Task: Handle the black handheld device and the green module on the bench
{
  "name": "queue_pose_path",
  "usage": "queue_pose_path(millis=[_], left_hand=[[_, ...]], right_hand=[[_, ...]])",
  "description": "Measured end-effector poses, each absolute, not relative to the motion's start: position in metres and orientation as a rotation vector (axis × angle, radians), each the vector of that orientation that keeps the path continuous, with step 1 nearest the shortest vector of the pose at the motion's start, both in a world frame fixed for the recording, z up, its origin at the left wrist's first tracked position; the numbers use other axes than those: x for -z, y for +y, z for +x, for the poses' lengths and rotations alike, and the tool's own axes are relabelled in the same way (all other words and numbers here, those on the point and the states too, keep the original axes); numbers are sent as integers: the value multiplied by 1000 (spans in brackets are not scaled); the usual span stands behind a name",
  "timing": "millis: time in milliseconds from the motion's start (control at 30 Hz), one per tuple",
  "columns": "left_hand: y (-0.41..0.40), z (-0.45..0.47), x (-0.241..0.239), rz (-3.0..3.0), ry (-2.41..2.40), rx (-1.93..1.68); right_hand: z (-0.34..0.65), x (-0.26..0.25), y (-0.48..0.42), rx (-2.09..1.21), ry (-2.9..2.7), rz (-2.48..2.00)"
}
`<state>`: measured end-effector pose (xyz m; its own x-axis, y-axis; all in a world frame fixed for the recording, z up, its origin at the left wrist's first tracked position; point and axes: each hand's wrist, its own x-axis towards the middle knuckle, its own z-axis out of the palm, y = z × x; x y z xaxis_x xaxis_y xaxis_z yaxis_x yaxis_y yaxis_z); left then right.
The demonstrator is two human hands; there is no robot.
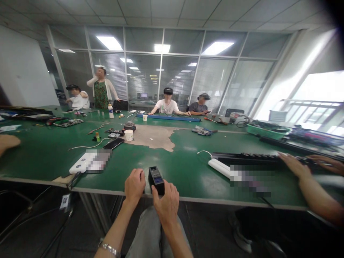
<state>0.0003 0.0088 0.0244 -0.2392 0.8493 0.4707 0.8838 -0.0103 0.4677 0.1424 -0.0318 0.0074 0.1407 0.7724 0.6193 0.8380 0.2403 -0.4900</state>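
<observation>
Near the table's front edge, my right hand (168,199) grips a small black box-shaped device (155,175) with a bluish panel on its upper side. The thumb lies along its left side and the fingers are round the right. Just left of the device, a little apart from it, my left hand (135,184) rests at the edge with its fingers curled inward. Whatever those fingers hold, if anything, is hidden. Both hands are over the green table (185,182).
A white power bank (83,163) and black phone (114,143) lie left, near a paper cup (128,135). Right are a white strip-shaped device (220,168), a long black rail (242,157) and another person's hands (294,165). Several people are across the table.
</observation>
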Motion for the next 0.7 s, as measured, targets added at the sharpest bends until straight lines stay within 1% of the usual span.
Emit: queue_pose_path(millis=[167, 433, 533, 700], left_hand=[[6, 0, -22, -1903, -2193, 1055], [-2, 2, -22, -1890, -2191, 1009], [-5, 4, -22, -1880, -2190, 990], [-5, 5, -20, -1848, -2210, 958]], right_hand=[[139, -17, -38, 68, -1562, -1465], [163, -64, -44, 82, -1431, -1402], [179, -61, -44, 109, -1401, -1439], [199, -32, -42, 115, -1397, -1524]])
